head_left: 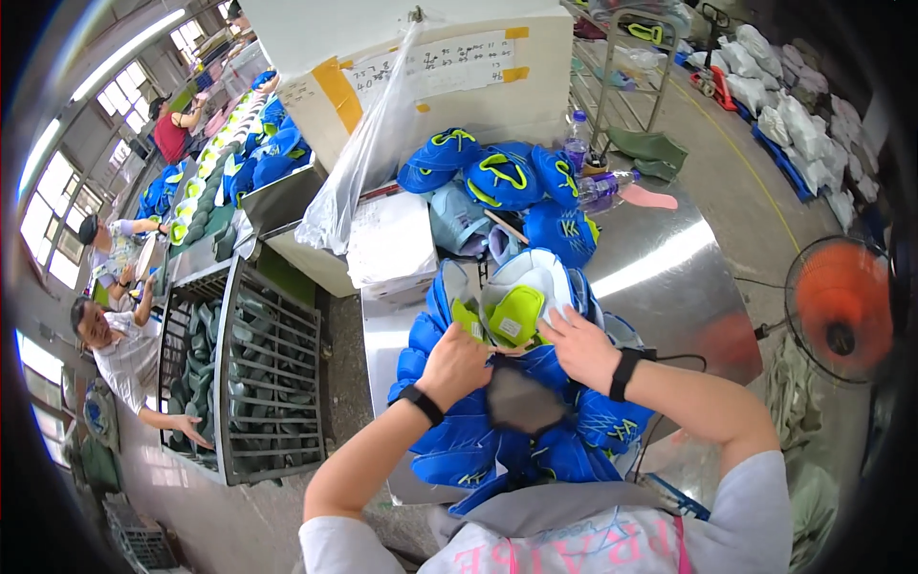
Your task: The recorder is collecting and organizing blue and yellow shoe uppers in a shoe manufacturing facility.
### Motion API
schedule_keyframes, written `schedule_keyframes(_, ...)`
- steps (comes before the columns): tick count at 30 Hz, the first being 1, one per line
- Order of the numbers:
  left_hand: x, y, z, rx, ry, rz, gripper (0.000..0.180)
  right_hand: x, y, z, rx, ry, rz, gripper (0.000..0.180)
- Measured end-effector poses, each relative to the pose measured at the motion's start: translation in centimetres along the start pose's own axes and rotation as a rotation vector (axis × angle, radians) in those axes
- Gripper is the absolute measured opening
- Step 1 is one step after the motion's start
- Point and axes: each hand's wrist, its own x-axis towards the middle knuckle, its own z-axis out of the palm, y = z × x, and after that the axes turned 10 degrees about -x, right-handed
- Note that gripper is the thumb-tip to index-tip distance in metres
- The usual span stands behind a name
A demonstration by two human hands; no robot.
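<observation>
In front of me a pair of blue shoe uppers with pale linings and lime-green inner pieces bearing small white labels stands upright. My left hand is closed at the left upper's lower edge, beside its green piece. My right hand grips the right upper by the edge of its pale lining, thumb hidden. Around both hands several more blue shoe uppers lie heaped in a ring on the metal table. A grey-brown surface shows between them.
Behind the uppers lie a white stack, more blue uppers and purple bottles. An orange fan stands at right. To the left, a metal cage cart holds dark green pieces; a person reaches toward it. Co-workers line a conveyor beyond.
</observation>
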Motion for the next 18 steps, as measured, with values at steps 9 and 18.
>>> schedule_keyframes(9, -1.3, -2.0, 3.1, -0.074, 0.351, -0.033, 0.02, 6.9, -3.2, 4.3, 0.397, -0.15, 0.321, 0.019)
schedule_keyframes(18, -1.4, -2.8, 3.4, -0.26, 0.299, -0.047, 0.014, 9.1, -0.1, 7.3, 1.052, -0.49, 0.344, 0.022)
